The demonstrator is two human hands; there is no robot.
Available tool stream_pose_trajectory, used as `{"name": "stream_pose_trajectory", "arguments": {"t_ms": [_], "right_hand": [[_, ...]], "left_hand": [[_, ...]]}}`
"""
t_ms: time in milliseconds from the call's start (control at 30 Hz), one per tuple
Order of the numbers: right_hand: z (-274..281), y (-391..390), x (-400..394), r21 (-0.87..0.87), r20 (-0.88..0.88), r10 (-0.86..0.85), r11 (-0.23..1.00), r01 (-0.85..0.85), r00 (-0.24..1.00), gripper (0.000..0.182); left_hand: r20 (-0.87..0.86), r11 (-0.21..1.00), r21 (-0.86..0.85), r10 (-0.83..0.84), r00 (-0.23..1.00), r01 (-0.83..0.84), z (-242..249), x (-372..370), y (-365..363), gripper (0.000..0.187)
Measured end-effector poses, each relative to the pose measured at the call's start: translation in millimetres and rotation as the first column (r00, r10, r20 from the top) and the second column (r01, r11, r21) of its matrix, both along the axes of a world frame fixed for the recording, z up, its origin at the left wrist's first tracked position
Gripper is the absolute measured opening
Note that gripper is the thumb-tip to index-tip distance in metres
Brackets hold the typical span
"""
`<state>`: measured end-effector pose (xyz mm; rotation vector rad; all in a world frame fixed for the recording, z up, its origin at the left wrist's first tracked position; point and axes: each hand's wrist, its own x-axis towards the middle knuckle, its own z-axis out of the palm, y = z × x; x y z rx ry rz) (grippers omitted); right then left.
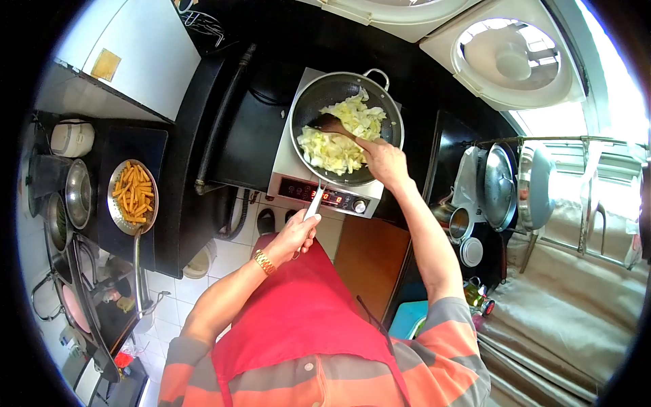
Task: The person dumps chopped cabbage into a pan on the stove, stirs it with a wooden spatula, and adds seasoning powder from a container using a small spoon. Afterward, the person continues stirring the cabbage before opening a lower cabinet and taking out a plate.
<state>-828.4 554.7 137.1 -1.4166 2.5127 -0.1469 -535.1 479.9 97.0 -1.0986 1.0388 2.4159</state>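
Observation:
A dark wok (308,108) with a steel rim sits on the induction cooker (285,183), whose red display is lit. Chopped cabbage (356,115), pale green and yellow, lies in it in two heaps. My left hand (296,234) is wrapped round the wok's long metal handle (314,203). In my right hand (385,163) is a brown spatula (331,125), gripped near the wok's right rim, its dark head among the cabbage. Part of the spatula's handle is hidden by my fingers.
At left, a perforated ladle (150,220) holds orange-brown fried strips (134,193) on a dark counter. Metal bowls (79,193) stand beyond it. On the right, a rack (583,197) carries pans and lids near a small metal pot (460,222).

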Motion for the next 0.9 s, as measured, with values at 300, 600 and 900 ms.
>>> {"name": "stream_pose_trajectory", "arguments": {"t_ms": [300,600,900], "right_hand": [[21.7,30.9,36.6,0.104,-0.155,0.185,0.98,-0.171,0.97,0.042],[92.1,85.3,41.5,0.028,0.549,-0.195,0.976,0.215,0.813,0.033],[-7.6,54.3,39.2,-0.156,0.205,-0.268,0.941,0.301,0.941,0.032]], "left_hand": [[-0.018,1.0,-0.015,-0.001,1.0,0.0,-2.1,1.4,0.7,0.023],[-0.029,1.0,-0.022,-0.013,1.0,0.012,-4.6,1.7,-0.2,0.024],[-0.033,1.0,-0.011,-0.001,0.999,0.001,-3.2,2.8,-1.5,0.025]]}}
